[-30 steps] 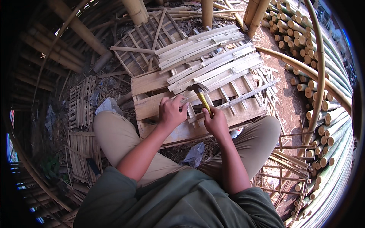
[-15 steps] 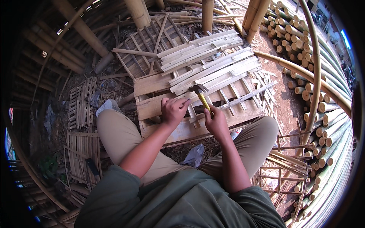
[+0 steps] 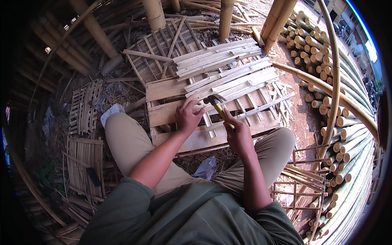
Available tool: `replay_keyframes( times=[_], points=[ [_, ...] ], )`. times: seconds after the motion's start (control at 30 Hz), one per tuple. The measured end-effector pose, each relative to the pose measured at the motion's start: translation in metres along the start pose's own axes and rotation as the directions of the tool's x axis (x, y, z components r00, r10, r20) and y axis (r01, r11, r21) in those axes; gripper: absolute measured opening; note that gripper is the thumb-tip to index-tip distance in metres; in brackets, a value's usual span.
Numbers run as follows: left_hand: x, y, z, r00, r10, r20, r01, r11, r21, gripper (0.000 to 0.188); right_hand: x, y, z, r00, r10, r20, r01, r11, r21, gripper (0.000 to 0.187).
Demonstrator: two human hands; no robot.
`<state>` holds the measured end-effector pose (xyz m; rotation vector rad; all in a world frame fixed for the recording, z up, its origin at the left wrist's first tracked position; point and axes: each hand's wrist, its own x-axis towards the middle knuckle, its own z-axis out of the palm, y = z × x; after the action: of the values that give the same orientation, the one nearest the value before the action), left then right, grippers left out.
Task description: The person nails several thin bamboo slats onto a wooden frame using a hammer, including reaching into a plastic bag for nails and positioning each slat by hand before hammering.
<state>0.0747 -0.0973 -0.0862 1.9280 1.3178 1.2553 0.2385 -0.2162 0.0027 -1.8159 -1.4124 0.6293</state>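
Note:
My right hand (image 3: 239, 132) is wrapped round the yellow handle of a claw hammer (image 3: 219, 109). Its dark head is just right of my left fingertips, above the pale slats. My left hand (image 3: 188, 116) is over the near part of the work, its fingers partly bent and spread apart; I make out nothing in it. Under both hands lies a wooden plank platform (image 3: 163, 113) in front of my crossed legs. Across it rests a panel of pale wooden slats (image 3: 230, 83), laid side by side over thin crosspieces.
Behind the platform leans a slatted wooden frame (image 3: 151, 51), with bamboo posts (image 3: 226, 20) beyond. Stacked bamboo poles (image 3: 347, 153) fill the right side, and a curved bamboo pole (image 3: 326, 87) crosses there. Slatted panels (image 3: 85, 163) lie left of my knee.
My left fingers, bunched together before, have spread and risen slightly. My right hand has moved a little right and nearer to me, tilting the hammer more, its head slightly lower.

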Motion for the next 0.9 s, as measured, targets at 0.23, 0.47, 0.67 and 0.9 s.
replay_keyframes(
  times=[0.23,0.47,0.67,0.9],
  points=[
    [0.001,-0.008,0.002,0.999,0.036,-0.001,-0.036,0.998,0.045,0.021,-0.002,-0.027,-0.014,0.997,0.039,0.070,-0.027,0.985,-0.172,0.041],
    [0.000,-0.006,0.002,0.996,0.083,0.023,-0.084,0.995,0.057,0.018,-0.002,-0.028,-0.011,0.995,-0.081,0.059,0.092,0.970,-0.224,0.041],
    [0.000,-0.012,0.004,0.990,0.137,-0.045,-0.132,0.986,0.104,0.013,-0.004,-0.040,-0.010,0.995,-0.014,0.095,0.045,0.941,-0.335,0.043],
    [0.000,-0.015,0.008,1.000,0.025,-0.019,-0.025,0.999,-0.034,0.012,-0.002,-0.043,-0.009,0.997,-0.072,0.016,0.073,0.950,-0.303,0.034]
  ],
)
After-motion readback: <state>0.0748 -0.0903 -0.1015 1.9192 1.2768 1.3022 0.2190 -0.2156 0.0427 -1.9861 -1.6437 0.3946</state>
